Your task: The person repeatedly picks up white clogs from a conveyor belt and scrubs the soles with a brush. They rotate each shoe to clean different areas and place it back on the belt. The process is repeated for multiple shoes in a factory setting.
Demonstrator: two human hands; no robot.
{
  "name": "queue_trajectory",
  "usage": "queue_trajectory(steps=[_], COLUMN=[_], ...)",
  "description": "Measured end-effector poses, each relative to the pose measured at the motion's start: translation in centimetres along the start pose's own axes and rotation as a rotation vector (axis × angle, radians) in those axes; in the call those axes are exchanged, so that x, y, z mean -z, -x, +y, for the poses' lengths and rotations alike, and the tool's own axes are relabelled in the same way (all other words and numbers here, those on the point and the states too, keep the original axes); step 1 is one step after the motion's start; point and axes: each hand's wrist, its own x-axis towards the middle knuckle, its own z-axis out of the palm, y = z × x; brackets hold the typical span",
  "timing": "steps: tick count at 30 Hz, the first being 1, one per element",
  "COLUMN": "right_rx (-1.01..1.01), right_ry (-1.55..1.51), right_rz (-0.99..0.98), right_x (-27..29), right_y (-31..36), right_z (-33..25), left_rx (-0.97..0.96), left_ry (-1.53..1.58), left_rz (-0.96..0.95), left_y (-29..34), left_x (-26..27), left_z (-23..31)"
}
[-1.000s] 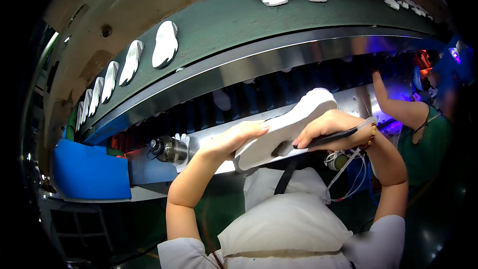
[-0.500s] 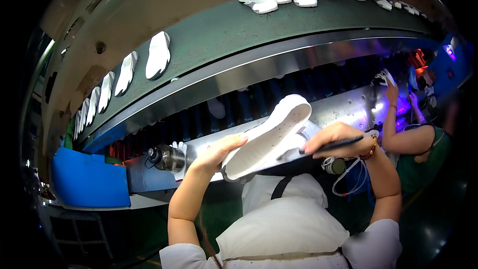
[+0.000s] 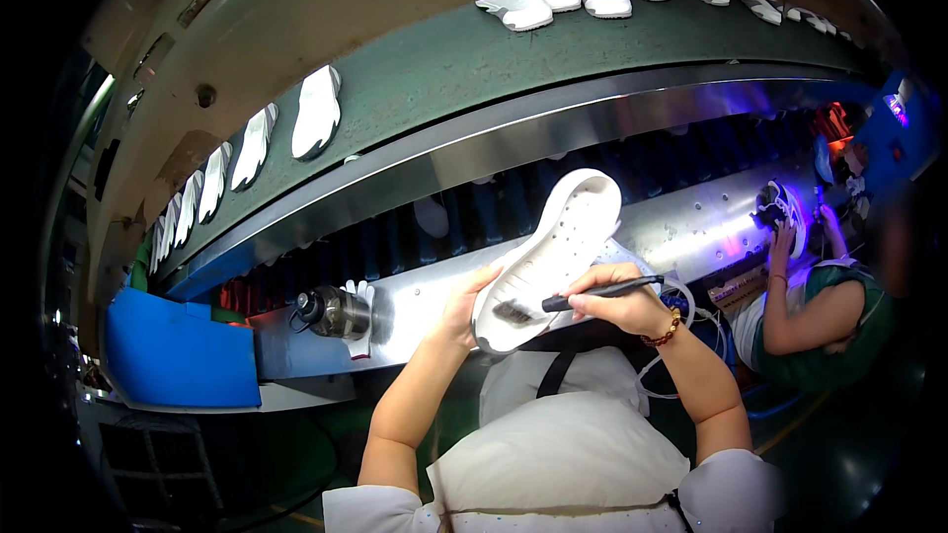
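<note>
Head view: left hand gripping white shoe sole tilted up for access, right hand clenching brush, bristles touching sole, just below conveyor.

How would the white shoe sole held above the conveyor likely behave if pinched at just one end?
The white shoe sole probably stays fairly stiff: it juts upward unbent from the left hand. It seems light, since one hand props it while the right hand works a brush on it.

You face a curved green conveyor carrying white soles, a steel rail below it, a blue bin at your left, violet light far right.
</note>
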Motion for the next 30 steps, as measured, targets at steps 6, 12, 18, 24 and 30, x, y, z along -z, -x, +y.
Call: queue_trajectory(steps=[6, 12, 18, 24, 30], right_rx=[0.198, 0.267, 0.395, 0.064, 0.446], right_ry=[0.24, 0.48, 0.755, 0.227, -0.759], right_rz=[0.243, 0.456, 0.532, 0.068, 0.146], right_x=[-0.3, 0.8, 0.7, -0.2, 4.2], right_y=[-0.2, -1.7, -3.7, -0.4, 3.7], right_z=[3.3, 4.8, 6.1, 3.7, 3.6], left_rx=[-0.036, -0.005, 0.024, 0.029, -0.187], left_ry=[0.158, 0.148, 0.182, 0.112, -0.052], left_rz=[0.066, 0.222, 0.161, 0.205, -0.019], left_y=[-0.7, -0.5, -1.0, -0.4, 0.2], left_x=[0.4, 0.7, 1.3, 2.6, -0.2], left_z=[-1.6, -3.2, -4.3, -3.0, 2.5])
